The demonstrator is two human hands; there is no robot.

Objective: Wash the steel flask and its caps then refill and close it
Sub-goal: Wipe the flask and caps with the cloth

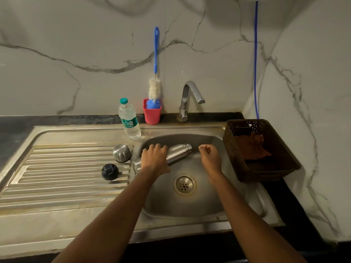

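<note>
The steel flask (177, 153) lies on its side across the sink basin (207, 198), its open mouth pointing right toward the tap side. My left hand (154, 158) grips the flask around its middle. My right hand (209, 155) hovers just right of the flask's mouth, fingers curled and holding nothing. A steel cup cap (122, 153) stands upside down on the drainboard (62, 173) beside the basin. The black inner cap (110, 171) sits a little nearer to me on the drainboard ridges.
A plastic water bottle (129, 120) stands at the basin's back left. A red cup (152, 113) holds a blue bottle brush (156, 73). The tap (188, 99) rises behind the basin. A brown basket (260, 150) with a cloth sits on the right.
</note>
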